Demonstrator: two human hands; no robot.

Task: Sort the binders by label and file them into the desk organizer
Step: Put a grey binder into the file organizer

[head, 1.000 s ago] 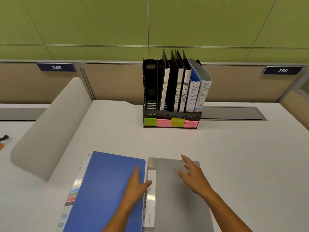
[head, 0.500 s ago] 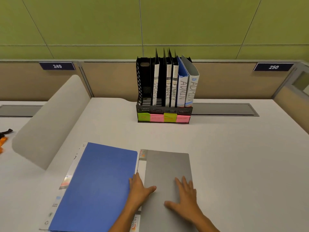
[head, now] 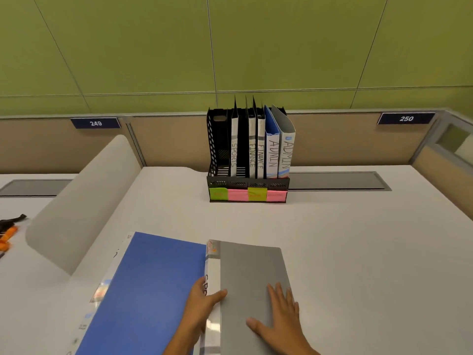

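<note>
Near the front edge of the pale grey bench (head: 358, 252), seen from the head camera, two flat plastic binders lie side by side. The grey binder (head: 250, 278) is on the right, its white spine strip facing left and showing the letters "SP". The blue binder (head: 153, 290) lies just left of it, resting on a white binder whose edge shows along its left side.

The right hand (head: 279, 321) lies flat on the grey binder's cover, fingers straight and spread, grasping nothing. The left hand (head: 202, 306) rests where the two binders meet, its palm on the blue cover and its thumb stretched across the white spine onto the grey cover; the fingers are relaxed, not clenched.

At the far middle of the bench stands the black mesh desk organizer (head: 217, 155), with green and pink sticky notes (head: 247, 194) along its front lip. Its leftmost slot holds no binder. To the right stand upright binders whose spines read SPORTS, FINANCE, FINANCE, ADMIN and ADMIN; the last two are blue and grey and lean slightly.

A curved grey divider panel (head: 76, 208) rises at the left, with orange and black items (head: 7, 234) beyond it. Navy plates reading 249 (head: 96, 123) and 250 (head: 406, 118) hang on the tan partition.
</note>
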